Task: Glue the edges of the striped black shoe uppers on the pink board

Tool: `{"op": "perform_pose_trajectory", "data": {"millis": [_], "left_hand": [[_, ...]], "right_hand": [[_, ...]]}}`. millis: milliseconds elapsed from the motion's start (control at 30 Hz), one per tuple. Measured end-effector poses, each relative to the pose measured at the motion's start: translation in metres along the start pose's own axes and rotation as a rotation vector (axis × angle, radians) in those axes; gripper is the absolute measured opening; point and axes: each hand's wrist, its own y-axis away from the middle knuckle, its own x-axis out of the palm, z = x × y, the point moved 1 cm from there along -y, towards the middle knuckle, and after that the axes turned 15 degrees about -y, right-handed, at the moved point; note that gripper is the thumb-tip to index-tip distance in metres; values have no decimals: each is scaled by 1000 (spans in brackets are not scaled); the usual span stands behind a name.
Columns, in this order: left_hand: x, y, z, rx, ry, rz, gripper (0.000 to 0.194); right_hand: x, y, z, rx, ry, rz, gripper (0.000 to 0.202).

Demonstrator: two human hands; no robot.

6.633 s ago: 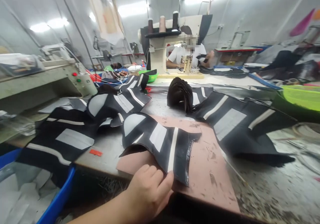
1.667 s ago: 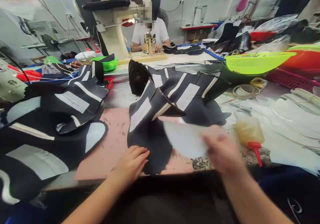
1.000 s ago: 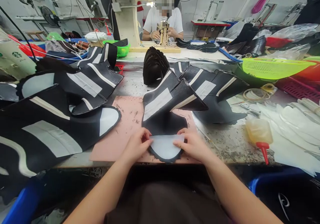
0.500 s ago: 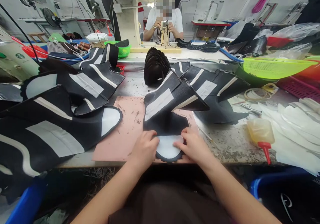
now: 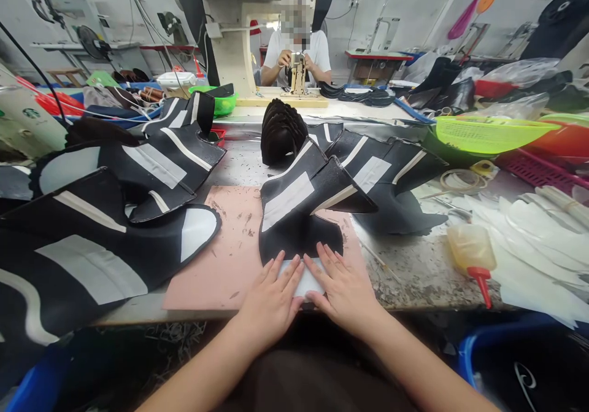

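Observation:
A black boot upper (image 5: 294, 206), lined inside out with white strips, lies on a pink board (image 5: 216, 246) at the table's front edge. Over its toe end sits a white toe piece (image 5: 307, 284), mostly covered by my hands. My left hand (image 5: 272, 292) lies flat on the toe's left side, fingers stretched out. Flat on the right side rests my right hand (image 5: 343, 286), its fingers spread and its thumb on the white piece. Both thumbs are close together near the toe's front edge.
More black boot uppers (image 5: 92, 246) are piled at left. At right are a glue bottle (image 5: 472, 249) with a red nozzle, white cut pieces (image 5: 534, 240) and a yellow-green basket (image 5: 492, 134). A co-worker (image 5: 294, 62) sits behind a sewing machine (image 5: 230, 43) across the table.
My hands have gone from gripping the white toe piece's edges with bent fingers to lying flat over it, fingers stretched forward. The whole view has shifted slightly.

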Motion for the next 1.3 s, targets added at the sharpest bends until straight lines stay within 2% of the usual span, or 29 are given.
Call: {"op": "perform_pose_trajectory", "data": {"millis": [133,233,267,333,400,467,533,600,667,767,867,933,967,1033,1067,1100,1133,1167,1200,1233,1267,1300], "left_hand": [[-8,6,10,61,-8,11,53],[-25,4,21,132,14,78,47],[-32,0,25,153,11,74,39],[-45,-13,31,250,-34,-27,28],[-52,-32,37,422,-112,-192,28],[-52,-53,41,580,-167,-262,34],[-47,-74,45,640,-195,-197,49],[-43,-92,46,621,-226,-61,63],[-42,-106,45,572,-279,86,63],[-46,-119,41,471,-370,293,62],[-43,-117,41,304,-426,414,73],[-33,-108,44,230,-427,375,83],[-26,-102,47,211,-417,323,85],[-8,-90,54,182,-375,204,85],[1,-85,57,162,-350,152,84],[8,-80,59,147,-324,115,84],[14,-76,60,138,-301,96,86],[17,-73,60,138,-281,93,87],[18,-72,59,147,-264,107,89],[16,-73,58,162,-250,135,90],[12,-75,57,178,-238,174,90],[8,-78,56,191,-228,219,90]], "right_hand": [[-11,0,-7,40,-4,59,76],[-12,10,-7,-79,-21,114,95],[-12,15,-6,-139,-15,112,92],[-14,24,0,-244,22,37,65],[-21,31,11,-339,62,-52,41],[-33,32,28,-405,88,-55,33],[-47,27,49,-430,128,35,31],[-56,17,72,-437,190,125,31],[-55,2,93,-432,223,181,31],[-34,-25,117,-397,165,189,33],[-9,-47,121,-414,35,146,41],[-6,-50,106,-477,-114,112,49],[-12,-47,92,-500,-189,70,47],[-37,-27,52,-443,-285,-135,36],[-55,-13,26,-307,-288,-320,34],[-76,5,-4,-85,-260,-548,34],[-96,23,-35,198,-182,-721,36],[-115,41,-65,351,-134,-811,37],[-131,56,-95,501,-85,-869,37],[-143,69,-124,799,10,-848,43],[-151,78,-150,1032,56,-746,54],[-154,84,-173,1161,52,-623,66]]}}
